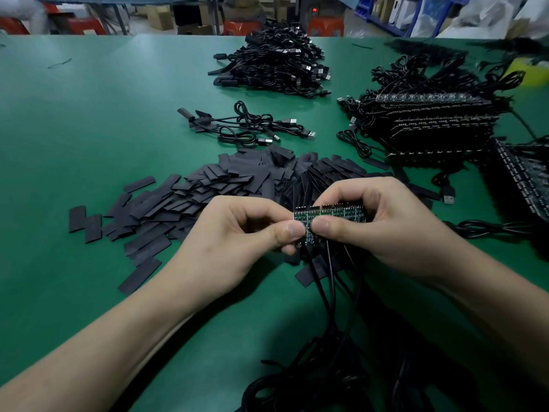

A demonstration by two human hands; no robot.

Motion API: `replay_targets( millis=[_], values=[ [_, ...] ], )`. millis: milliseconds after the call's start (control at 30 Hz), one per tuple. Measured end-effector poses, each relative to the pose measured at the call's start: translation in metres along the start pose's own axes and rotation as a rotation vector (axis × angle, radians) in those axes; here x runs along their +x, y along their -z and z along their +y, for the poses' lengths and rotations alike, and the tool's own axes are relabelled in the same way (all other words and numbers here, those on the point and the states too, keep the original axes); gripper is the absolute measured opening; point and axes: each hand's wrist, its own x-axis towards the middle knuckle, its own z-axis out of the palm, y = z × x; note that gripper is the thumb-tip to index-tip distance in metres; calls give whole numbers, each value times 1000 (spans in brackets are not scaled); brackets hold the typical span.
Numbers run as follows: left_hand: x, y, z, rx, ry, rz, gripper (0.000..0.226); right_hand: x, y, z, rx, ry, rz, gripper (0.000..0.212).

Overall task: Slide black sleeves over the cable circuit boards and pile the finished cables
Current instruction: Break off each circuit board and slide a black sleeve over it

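Now | left hand (237,230), right hand (383,221) both pinch circuit board strip (329,214) | thumbs meeting

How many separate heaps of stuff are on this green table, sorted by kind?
Loose black sleeves: 1 heap
Sleeved cables: 2 heaps, big far pile and small group
Unsleeved board stacks: 2, one and another at the right edge
Total: 5 heaps

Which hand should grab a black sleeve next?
Probably the left hand: the sleeves lie mostly on its side, and it grips only the board strip's end, while the right hand holds most of it.
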Motion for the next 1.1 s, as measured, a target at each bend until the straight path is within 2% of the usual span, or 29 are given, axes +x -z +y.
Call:
replay_targets(
  millis=[233, 733, 933, 1033, 1100],
  values=[
    [1, 0, 2, -58, 40, -32, 10, -1, 1, -1, 76, -4, -27, 17],
    [0, -4, 7, -130, 60, -48, 9, -2, 2, 2, 149, 19, -61, 14],
    [0, -4, 6, -153, 48, -84, 17, -1, 0, 2, 218, 45, -98, 9],
    [0, -5, 6, -159, 37, -53, 13, 1, 6, 0, 180, 30, -75, 4],
    [1, -3, 6, -144, 21, -16, 11, 0, 17, -1, 63, 2, -84, 11]
  ],
)
